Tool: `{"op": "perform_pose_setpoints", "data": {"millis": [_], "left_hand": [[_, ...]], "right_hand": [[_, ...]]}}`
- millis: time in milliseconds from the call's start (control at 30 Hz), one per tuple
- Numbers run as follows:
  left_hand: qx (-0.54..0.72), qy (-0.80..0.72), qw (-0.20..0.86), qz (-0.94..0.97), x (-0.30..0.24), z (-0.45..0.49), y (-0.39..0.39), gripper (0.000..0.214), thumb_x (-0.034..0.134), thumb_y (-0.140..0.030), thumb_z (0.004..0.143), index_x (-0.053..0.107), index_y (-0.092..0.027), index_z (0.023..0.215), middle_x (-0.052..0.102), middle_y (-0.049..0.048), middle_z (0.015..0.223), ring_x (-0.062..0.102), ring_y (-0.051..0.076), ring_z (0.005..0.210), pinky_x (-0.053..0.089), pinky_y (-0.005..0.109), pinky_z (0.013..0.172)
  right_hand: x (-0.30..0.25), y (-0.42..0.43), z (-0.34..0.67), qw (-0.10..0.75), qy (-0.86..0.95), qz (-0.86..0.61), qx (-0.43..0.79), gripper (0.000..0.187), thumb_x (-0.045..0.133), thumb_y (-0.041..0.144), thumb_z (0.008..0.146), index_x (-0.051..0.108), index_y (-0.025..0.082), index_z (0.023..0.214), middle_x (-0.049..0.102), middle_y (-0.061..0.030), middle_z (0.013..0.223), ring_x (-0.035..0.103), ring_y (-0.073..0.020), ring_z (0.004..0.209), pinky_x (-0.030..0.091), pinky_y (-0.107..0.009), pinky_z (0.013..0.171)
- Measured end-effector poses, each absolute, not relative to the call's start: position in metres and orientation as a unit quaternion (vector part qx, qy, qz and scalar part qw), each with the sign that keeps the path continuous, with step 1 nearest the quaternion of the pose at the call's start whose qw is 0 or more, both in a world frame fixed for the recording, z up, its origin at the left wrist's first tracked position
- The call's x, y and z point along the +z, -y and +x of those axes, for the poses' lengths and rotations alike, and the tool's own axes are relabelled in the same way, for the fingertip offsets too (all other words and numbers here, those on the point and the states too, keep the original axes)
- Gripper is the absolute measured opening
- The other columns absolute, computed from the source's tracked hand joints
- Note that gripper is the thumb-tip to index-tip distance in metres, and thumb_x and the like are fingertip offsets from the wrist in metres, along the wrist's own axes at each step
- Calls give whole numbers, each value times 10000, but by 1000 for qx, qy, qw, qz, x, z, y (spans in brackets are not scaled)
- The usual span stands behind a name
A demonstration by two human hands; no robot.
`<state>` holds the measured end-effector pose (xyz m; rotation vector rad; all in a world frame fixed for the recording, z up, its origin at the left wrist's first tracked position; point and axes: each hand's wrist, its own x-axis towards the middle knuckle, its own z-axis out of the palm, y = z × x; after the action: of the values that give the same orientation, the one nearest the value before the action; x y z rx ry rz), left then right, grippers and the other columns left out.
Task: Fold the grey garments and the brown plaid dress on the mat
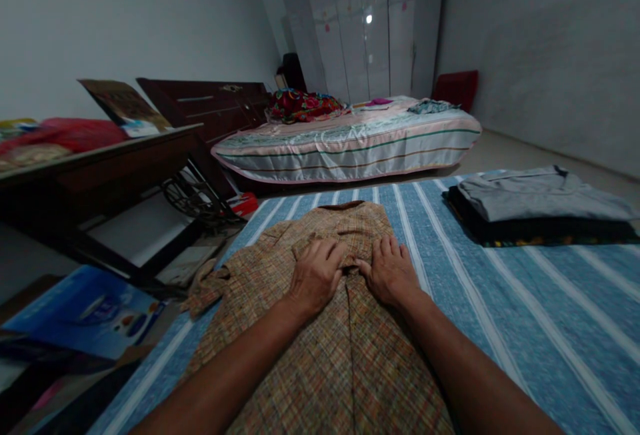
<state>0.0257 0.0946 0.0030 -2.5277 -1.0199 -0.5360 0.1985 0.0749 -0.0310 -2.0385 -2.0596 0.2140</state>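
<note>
A brown checked garment, like a long shirt or dress, lies spread on the blue striped bed cover. Its neckline is at the far end, and one sleeve sticks out to the left. My left hand rests on the upper middle of the garment, fingers curled on the cloth. Close beside it, my right hand has its fingers bent on the cloth and its thumb at the centre edge, where a small fold shows between the hands. The fingertips' grip is partly hidden.
Folded clothes, a grey shirt on black cloth, lie on the cover to the right. Another bed stands ahead, before a white wardrobe. On the left are a table with a red bag and a blue box.
</note>
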Motion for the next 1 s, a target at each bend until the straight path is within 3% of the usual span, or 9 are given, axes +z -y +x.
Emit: {"op": "perform_pose_setpoints", "data": {"millis": [100,233,367,700,1000], "left_hand": [[-196,299,201,-912,1,28,-96,233,528,-163,901,616,-169,1116,597,131,1189,514,271,1091,440,401,889],[-204,296,182,-915,2,33,-98,138,519,-178,911,639,-165,845,641,91,959,543,232,900,454,363,781],[-220,314,148,-912,3,36,-98,166,537,-178,897,607,-162,747,614,70,829,528,204,802,452,337,732],[-253,302,108,-913,-2,43,-90,205,480,-179,936,571,-172,753,584,40,757,526,182,758,449,330,742],[-246,293,118,-916,-1,46,-71,219,448,-171,935,604,-172,781,610,59,812,510,183,768,441,316,698]], "right_hand": [[-30,-74,199,112,706,-696,68,749,242,546,972,296,-18,1462,283,-256,1517,202,-383,1416,160,-494,1114],[-30,-74,198,112,705,-697,68,754,245,550,970,291,-19,1464,283,-257,1517,203,-384,1416,163,-493,1113],[-30,-75,198,119,703,-697,74,760,244,559,969,309,-21,1455,296,-261,1510,196,-381,1418,155,-493,1116],[-30,-76,199,112,704,-696,83,784,240,576,962,285,-25,1463,268,-255,1524,191,-383,1419,154,-496,1118],[-28,-77,203,138,697,-697,94,602,189,405,1000,383,26,1425,343,-203,1506,252,-338,1403,195,-459,1104]]}}
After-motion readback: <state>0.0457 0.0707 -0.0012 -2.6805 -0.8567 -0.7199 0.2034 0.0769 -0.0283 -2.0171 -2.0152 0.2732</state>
